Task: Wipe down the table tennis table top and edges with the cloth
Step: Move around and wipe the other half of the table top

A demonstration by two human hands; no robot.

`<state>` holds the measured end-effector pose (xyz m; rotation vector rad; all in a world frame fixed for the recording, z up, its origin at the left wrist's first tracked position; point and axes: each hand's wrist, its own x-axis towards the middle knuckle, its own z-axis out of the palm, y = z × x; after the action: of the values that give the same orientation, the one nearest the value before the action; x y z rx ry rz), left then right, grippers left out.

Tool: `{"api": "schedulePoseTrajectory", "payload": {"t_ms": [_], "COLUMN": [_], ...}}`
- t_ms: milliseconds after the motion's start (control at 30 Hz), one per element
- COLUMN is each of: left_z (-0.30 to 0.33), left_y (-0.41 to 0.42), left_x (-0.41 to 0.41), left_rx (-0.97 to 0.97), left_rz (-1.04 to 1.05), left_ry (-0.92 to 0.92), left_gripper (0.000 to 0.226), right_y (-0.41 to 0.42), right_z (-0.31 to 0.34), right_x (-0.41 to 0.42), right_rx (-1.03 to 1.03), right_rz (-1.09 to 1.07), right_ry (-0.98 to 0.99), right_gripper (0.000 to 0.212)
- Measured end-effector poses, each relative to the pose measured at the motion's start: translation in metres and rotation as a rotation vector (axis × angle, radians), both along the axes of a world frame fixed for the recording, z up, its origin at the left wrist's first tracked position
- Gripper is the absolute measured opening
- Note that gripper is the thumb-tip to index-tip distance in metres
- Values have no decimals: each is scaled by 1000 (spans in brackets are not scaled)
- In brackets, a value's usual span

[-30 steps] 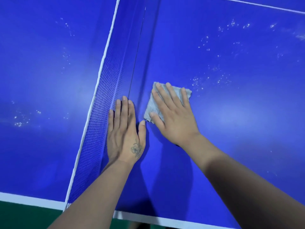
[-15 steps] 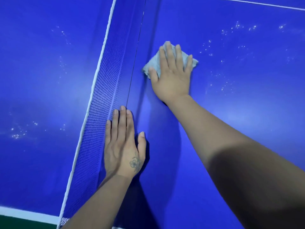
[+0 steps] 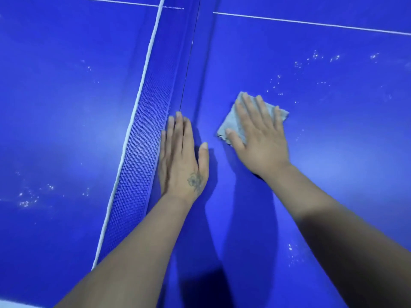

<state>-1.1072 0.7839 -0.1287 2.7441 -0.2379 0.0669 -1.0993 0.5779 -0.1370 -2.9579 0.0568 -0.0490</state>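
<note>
Grey cloth (image 3: 233, 125) half hidden under flat right hand (image 3: 260, 143), left hand (image 3: 180, 161) flat by net (image 3: 142, 156).

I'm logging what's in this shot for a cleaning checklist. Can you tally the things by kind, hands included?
Hands: 2, left hand flat on the table, right hand pressing the cloth
Cloths: 1, grey cloth
Nets: 1, blue net with a white top band
Tables: 1, blue table tennis table
Total: 5

Head view, close, steeply down onto table top (image 3: 333, 174).
</note>
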Motion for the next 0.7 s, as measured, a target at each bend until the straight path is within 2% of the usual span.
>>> {"api": "schedulePoseTrajectory", "payload": {"t_ms": [233,367,533,700], "left_z": [-6,-6,-3,-3], "left_y": [-26,-25,-27,-26], "left_x": [33,35,35,34], "left_rx": [226,231,245,220], "left_rz": [25,29,23,26], "left_ry": [-17,-11,25,35], "left_gripper": [68,69,72,70], "right_y": [-2,25,41,19], "right_z": [11,14,8,5], "right_x": [81,125,96,44], "right_rx": [47,62,48,39], "right_rz": [-174,-91,68,9], "right_ry": [124,152,32,18], "right_gripper": [75,75,79,80]}}
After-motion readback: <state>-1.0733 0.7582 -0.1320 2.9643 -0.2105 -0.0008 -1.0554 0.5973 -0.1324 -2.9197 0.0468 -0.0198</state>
